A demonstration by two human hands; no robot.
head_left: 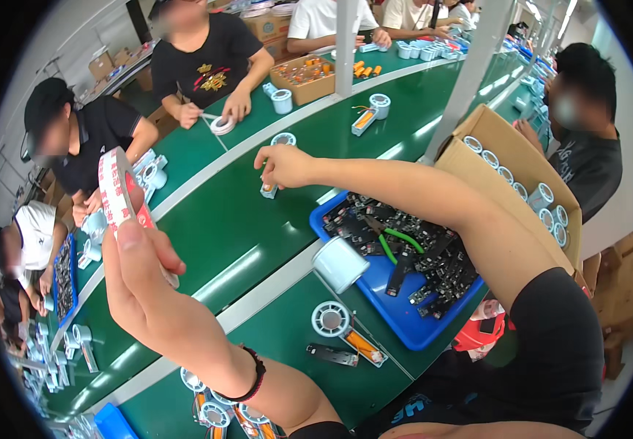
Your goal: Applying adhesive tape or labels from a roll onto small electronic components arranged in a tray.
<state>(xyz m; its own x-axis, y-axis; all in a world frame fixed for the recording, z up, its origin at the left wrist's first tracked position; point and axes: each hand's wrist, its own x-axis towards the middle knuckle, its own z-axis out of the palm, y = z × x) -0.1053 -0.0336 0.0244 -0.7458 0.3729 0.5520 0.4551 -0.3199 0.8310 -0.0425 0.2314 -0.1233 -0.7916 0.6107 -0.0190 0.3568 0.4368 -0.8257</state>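
Note:
My left hand (141, 256) is raised at the left, its thumb and fingers closed round a roll of white tape (114, 192) with red print. Over the green conveyor belt, my right hand (285, 166) reaches out with bent fingers round a light blue fan housing (284, 138). The housing's round end shows above the hand and its handle below; the middle is hidden. On the near green table lie an opened fan housing (331, 320) with an orange battery in its handle and a loose black circuit part (332, 355). A light blue cylinder (340, 265) stands by the tray.
A blue tray (411, 338) holds many black circuit boards and green-handled pliers (397, 240). Right of it stands a cardboard box (488, 128) of light blue housings. Another housing (371, 115) lies on the belt. Co-workers sit across the belt and at the right. Metal posts rise nearby.

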